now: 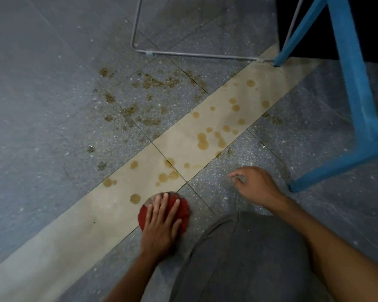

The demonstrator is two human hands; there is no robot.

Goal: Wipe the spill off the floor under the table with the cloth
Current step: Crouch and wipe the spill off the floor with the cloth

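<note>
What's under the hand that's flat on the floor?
A red cloth lies under the left hand, pressed flat onto the floor. Whatever is beneath the cloth is covered and cannot be seen.

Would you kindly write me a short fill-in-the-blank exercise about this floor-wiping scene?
The left hand presses flat on a crumpled ___ cloth.
The right hand rests on the speckled grey floor, holding ___.
The painted table frame beside the brown spill drops is ___.
Missing words: red, nothing, blue.
</note>
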